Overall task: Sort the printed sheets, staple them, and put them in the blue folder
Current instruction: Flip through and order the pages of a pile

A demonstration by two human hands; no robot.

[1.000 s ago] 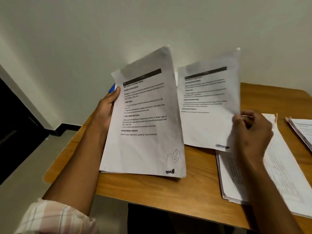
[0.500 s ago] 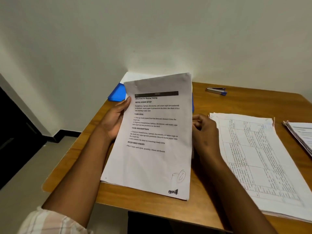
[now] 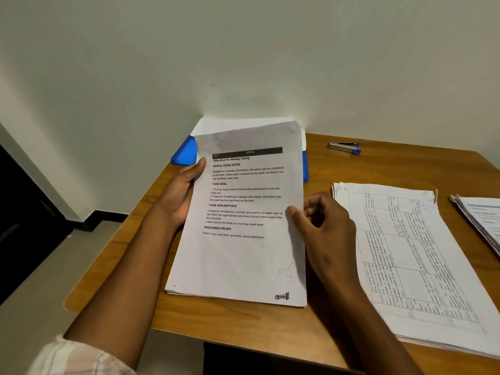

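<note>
I hold a thin stack of printed sheets [image 3: 243,255] tilted up, its lower edge resting on the wooden desk [image 3: 238,318]. My left hand [image 3: 184,193] grips the stack's left edge, thumb on the front page. My right hand [image 3: 322,226] pinches the right edge, thumb on the front and fingers curled behind. Behind the stack lies the blue folder [image 3: 184,152] with white sheets on it, mostly hidden. A silver and blue stapler [image 3: 345,147] lies at the back of the desk, to the right of the folder.
A pile of sheets with printed tables [image 3: 414,266] lies to the right of my right hand. Another paper pile [image 3: 481,217] reaches the right frame edge. The wall stands close behind the desk. The floor drops away on the left.
One second ago my right hand held a separate sheet up beside the stack. That sheet has joined the stack, the stack came down onto the desk, and my right hand now pinches its right edge.
</note>
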